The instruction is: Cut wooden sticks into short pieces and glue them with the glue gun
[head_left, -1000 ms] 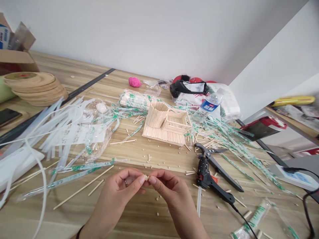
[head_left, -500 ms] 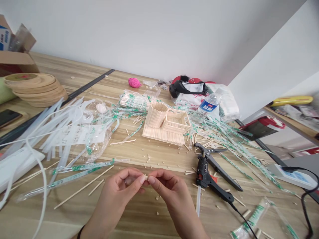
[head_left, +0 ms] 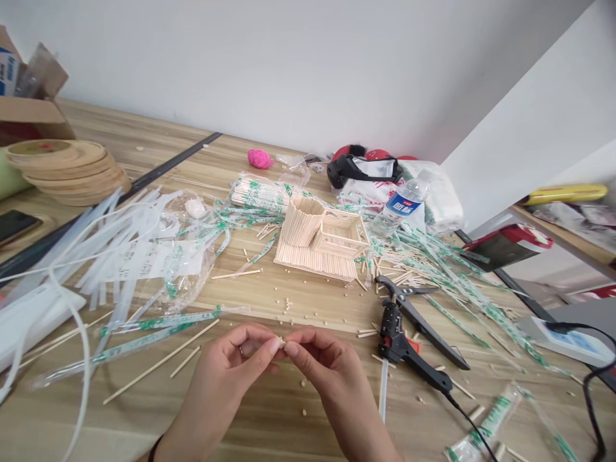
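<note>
Fingertip to fingertip, my left hand (head_left: 240,362) and my right hand (head_left: 325,366) pinch a tiny pale piece of cut wooden stick (head_left: 282,342) between them, low over the table. Whether it is one bit or several stuck together I cannot make out. Just beyond lie several small cut stick bits (head_left: 287,304). Farther back stands a model made of wooden sticks (head_left: 303,221), with a rounded upright wall and a railed box on a flat stick base. To the right of my right hand lie a black glue gun (head_left: 397,333) and dark-handled pruning shears (head_left: 423,324).
Clear glue sticks (head_left: 108,237) and a white cable (head_left: 85,346) spread over the left. Green-printed wrappers (head_left: 462,289) and loose sticks cover the right, near a water bottle (head_left: 399,208). Pink yarn (head_left: 260,158) and wooden discs (head_left: 67,170) sit farther back.
Both hands hold almost the same pose, still pinching the small wooden piece. The view has shifted very slightly; nothing on the table has visibly moved.
</note>
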`<state>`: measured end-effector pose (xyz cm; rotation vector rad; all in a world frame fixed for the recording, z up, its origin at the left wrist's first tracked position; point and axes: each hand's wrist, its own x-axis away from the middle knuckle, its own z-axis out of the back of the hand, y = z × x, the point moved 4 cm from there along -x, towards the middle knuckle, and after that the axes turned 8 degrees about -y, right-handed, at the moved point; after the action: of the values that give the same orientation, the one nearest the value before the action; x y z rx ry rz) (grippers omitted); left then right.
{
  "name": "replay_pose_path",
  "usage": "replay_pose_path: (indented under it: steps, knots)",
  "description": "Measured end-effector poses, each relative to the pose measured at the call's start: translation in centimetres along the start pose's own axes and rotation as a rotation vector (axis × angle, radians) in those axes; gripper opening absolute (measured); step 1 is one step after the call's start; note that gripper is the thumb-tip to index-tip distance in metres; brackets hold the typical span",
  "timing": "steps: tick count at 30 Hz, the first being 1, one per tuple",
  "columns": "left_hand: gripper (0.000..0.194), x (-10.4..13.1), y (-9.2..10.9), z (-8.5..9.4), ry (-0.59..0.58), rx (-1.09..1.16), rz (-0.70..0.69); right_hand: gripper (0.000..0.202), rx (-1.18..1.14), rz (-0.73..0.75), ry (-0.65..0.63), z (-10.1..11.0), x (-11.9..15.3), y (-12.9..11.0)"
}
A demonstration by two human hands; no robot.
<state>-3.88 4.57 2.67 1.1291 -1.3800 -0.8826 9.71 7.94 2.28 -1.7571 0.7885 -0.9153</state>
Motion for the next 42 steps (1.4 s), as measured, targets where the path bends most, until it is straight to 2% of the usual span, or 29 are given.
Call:
replay_pose_path:
  steps: [11,17,27,42]
  knots:
    - [0.012,-0.06,0.04,0.25,0.019,-0.063,-0.034,0.017,0.018,0.036,0.019,-0.04,-0.03,0.09]
    - [0.016,-0.17,-0.35,0.30,-0.004,-0.020,-0.010,0.017,0.055,0.029,0.051,0.40,-0.08,-0.01]
    - [0.015,-0.36,-0.04,0.54,0.009,-0.133,-0.071,0.021,0.299,0.077,0.074,0.50,0.09,-0.26]
    - [0.013,-0.45,-0.81,0.57,-0.025,0.035,-0.015,0.023,0.199,0.049,0.093,0.51,-0.11,0.18]
